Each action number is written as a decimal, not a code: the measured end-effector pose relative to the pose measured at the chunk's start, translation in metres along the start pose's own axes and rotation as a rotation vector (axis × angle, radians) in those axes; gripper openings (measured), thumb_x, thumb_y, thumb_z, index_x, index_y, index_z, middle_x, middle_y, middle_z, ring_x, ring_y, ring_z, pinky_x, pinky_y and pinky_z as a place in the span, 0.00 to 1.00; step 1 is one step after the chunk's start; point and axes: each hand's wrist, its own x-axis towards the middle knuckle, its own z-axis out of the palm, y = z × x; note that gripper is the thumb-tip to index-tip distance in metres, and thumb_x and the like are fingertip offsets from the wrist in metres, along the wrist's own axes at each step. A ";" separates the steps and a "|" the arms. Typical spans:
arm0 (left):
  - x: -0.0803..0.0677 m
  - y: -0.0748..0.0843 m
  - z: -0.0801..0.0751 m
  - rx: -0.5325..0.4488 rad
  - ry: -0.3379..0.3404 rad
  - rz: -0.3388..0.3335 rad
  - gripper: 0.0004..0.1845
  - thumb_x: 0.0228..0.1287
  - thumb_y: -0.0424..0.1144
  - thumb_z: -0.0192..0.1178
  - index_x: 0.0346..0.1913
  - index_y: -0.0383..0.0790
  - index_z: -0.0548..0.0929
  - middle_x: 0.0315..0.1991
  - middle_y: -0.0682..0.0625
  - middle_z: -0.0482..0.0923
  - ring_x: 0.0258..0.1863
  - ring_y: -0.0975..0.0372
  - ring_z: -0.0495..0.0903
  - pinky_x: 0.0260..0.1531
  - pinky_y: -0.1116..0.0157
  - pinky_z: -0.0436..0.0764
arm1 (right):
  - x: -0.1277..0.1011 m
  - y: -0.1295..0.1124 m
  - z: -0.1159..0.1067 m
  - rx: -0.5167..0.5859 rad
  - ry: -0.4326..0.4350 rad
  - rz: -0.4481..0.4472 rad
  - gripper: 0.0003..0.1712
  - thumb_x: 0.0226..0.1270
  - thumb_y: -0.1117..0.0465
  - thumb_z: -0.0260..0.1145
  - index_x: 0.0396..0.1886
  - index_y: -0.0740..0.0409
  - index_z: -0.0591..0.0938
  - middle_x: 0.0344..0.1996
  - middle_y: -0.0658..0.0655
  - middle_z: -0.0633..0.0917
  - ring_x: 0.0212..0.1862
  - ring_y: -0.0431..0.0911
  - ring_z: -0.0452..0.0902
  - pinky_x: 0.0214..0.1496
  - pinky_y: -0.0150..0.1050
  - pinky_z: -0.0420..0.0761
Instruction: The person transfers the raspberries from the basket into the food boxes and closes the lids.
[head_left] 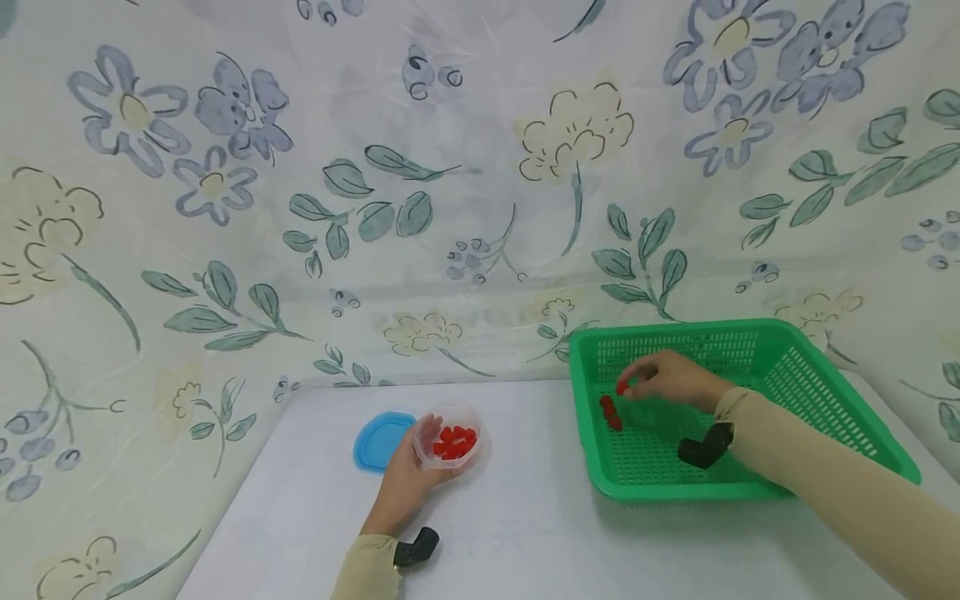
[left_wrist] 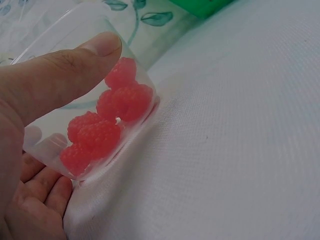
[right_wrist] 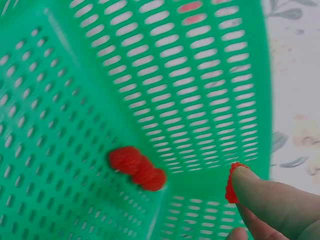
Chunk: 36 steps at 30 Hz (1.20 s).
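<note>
A clear plastic cup with several red raspberries in it is held by my left hand. In the left wrist view the thumb lies across the cup's side, and the cup tilts with its base by the white cloth. My right hand is over the green basket, pinching one raspberry between thumb and fingers. Below it, a short row of raspberries lies on the basket's floor near its left wall.
A blue lid lies on the white table to the left of the cup. Floral cloth hangs behind the table. The basket's raised walls surround the area under my right hand.
</note>
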 end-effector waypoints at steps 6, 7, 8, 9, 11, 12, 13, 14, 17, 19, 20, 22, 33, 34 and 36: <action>0.000 -0.001 0.000 0.008 0.003 0.002 0.51 0.50 0.38 0.79 0.76 0.48 0.61 0.72 0.49 0.68 0.73 0.50 0.62 0.65 0.47 0.72 | -0.012 -0.010 -0.004 0.048 0.015 -0.016 0.22 0.69 0.55 0.69 0.58 0.61 0.82 0.51 0.59 0.81 0.53 0.53 0.75 0.57 0.58 0.76; 0.000 -0.001 0.001 0.009 0.002 0.003 0.51 0.50 0.38 0.79 0.76 0.48 0.61 0.72 0.49 0.68 0.73 0.50 0.62 0.65 0.48 0.72 | -0.014 -0.012 -0.005 0.046 0.020 -0.016 0.22 0.69 0.54 0.70 0.58 0.61 0.83 0.50 0.59 0.81 0.53 0.53 0.75 0.57 0.57 0.76; 0.000 -0.001 0.001 0.009 0.002 0.003 0.51 0.50 0.37 0.79 0.76 0.48 0.61 0.72 0.49 0.68 0.73 0.50 0.62 0.66 0.48 0.72 | -0.017 -0.013 -0.005 0.051 0.023 -0.012 0.22 0.69 0.54 0.70 0.58 0.61 0.83 0.49 0.58 0.81 0.52 0.54 0.75 0.56 0.57 0.76; 0.000 -0.001 0.001 0.010 0.003 0.004 0.51 0.51 0.37 0.79 0.76 0.48 0.61 0.72 0.49 0.68 0.73 0.50 0.62 0.66 0.48 0.71 | -0.019 -0.016 -0.006 0.053 0.027 -0.009 0.23 0.69 0.54 0.70 0.58 0.61 0.83 0.48 0.58 0.81 0.51 0.55 0.75 0.56 0.56 0.76; 0.000 -0.001 0.001 0.011 0.004 0.006 0.51 0.51 0.37 0.79 0.76 0.48 0.61 0.72 0.49 0.68 0.73 0.50 0.62 0.66 0.48 0.71 | -0.024 -0.019 -0.006 0.046 0.040 -0.005 0.23 0.69 0.53 0.70 0.58 0.61 0.82 0.45 0.58 0.81 0.49 0.55 0.74 0.54 0.55 0.75; -0.001 -0.001 0.001 0.011 0.005 0.007 0.51 0.51 0.37 0.79 0.76 0.48 0.61 0.72 0.49 0.68 0.73 0.50 0.63 0.66 0.48 0.71 | -0.026 -0.021 -0.006 0.037 0.050 -0.003 0.23 0.69 0.53 0.70 0.58 0.61 0.83 0.45 0.58 0.81 0.49 0.55 0.74 0.54 0.54 0.75; -0.001 -0.001 0.001 0.011 0.004 0.008 0.51 0.51 0.36 0.79 0.76 0.48 0.62 0.71 0.49 0.68 0.72 0.50 0.63 0.66 0.48 0.71 | -0.028 -0.023 -0.006 0.028 0.058 -0.004 0.23 0.68 0.53 0.70 0.58 0.61 0.83 0.44 0.58 0.81 0.48 0.54 0.74 0.53 0.53 0.76; -0.001 0.000 0.001 0.008 0.003 0.009 0.51 0.51 0.36 0.79 0.76 0.48 0.62 0.71 0.49 0.68 0.72 0.50 0.63 0.66 0.48 0.71 | -0.030 -0.024 -0.006 0.022 0.067 0.002 0.22 0.68 0.53 0.70 0.57 0.61 0.83 0.43 0.58 0.81 0.47 0.54 0.74 0.52 0.52 0.76; -0.001 0.001 0.001 0.010 0.000 0.007 0.51 0.51 0.36 0.78 0.76 0.47 0.61 0.72 0.49 0.68 0.73 0.50 0.63 0.66 0.48 0.71 | -0.036 -0.031 -0.004 -0.015 0.099 -0.001 0.21 0.68 0.53 0.70 0.55 0.59 0.84 0.41 0.56 0.80 0.44 0.51 0.73 0.45 0.46 0.76; -0.001 0.001 0.001 0.014 0.000 0.005 0.50 0.51 0.35 0.78 0.76 0.47 0.61 0.72 0.49 0.68 0.73 0.50 0.62 0.66 0.48 0.71 | -0.040 -0.035 -0.001 -0.024 0.119 -0.009 0.20 0.67 0.53 0.71 0.54 0.58 0.85 0.38 0.55 0.79 0.39 0.50 0.70 0.39 0.43 0.73; -0.001 0.002 0.001 0.017 -0.001 0.004 0.50 0.52 0.35 0.78 0.76 0.47 0.61 0.72 0.49 0.68 0.73 0.50 0.62 0.66 0.48 0.71 | -0.041 -0.038 0.001 -0.031 0.129 -0.018 0.19 0.67 0.53 0.71 0.53 0.58 0.85 0.37 0.55 0.79 0.37 0.50 0.70 0.36 0.42 0.72; 0.000 0.002 0.001 0.019 0.000 0.001 0.50 0.52 0.34 0.77 0.76 0.47 0.61 0.72 0.49 0.68 0.73 0.50 0.62 0.66 0.47 0.72 | -0.045 -0.043 0.004 -0.043 0.148 -0.036 0.18 0.67 0.54 0.71 0.52 0.58 0.86 0.37 0.55 0.79 0.34 0.49 0.69 0.33 0.41 0.71; 0.000 0.002 0.000 0.015 -0.003 -0.001 0.50 0.52 0.34 0.77 0.76 0.47 0.61 0.72 0.49 0.68 0.73 0.50 0.61 0.67 0.47 0.70 | -0.053 -0.058 0.027 -0.087 0.233 -0.099 0.13 0.66 0.55 0.72 0.47 0.54 0.87 0.35 0.53 0.81 0.31 0.47 0.69 0.29 0.39 0.72; 0.000 0.002 0.000 0.014 -0.003 -0.001 0.50 0.52 0.35 0.77 0.76 0.47 0.61 0.72 0.49 0.68 0.73 0.50 0.61 0.66 0.47 0.70 | -0.053 -0.059 0.030 -0.083 0.237 -0.107 0.13 0.66 0.55 0.72 0.47 0.54 0.88 0.34 0.54 0.81 0.30 0.47 0.69 0.28 0.38 0.71; 0.000 0.002 0.000 0.014 -0.002 0.000 0.50 0.52 0.35 0.78 0.76 0.48 0.61 0.72 0.49 0.68 0.73 0.50 0.62 0.66 0.47 0.71 | -0.054 -0.061 0.036 -0.081 0.247 -0.134 0.12 0.66 0.55 0.72 0.46 0.53 0.88 0.34 0.53 0.82 0.27 0.46 0.67 0.26 0.37 0.70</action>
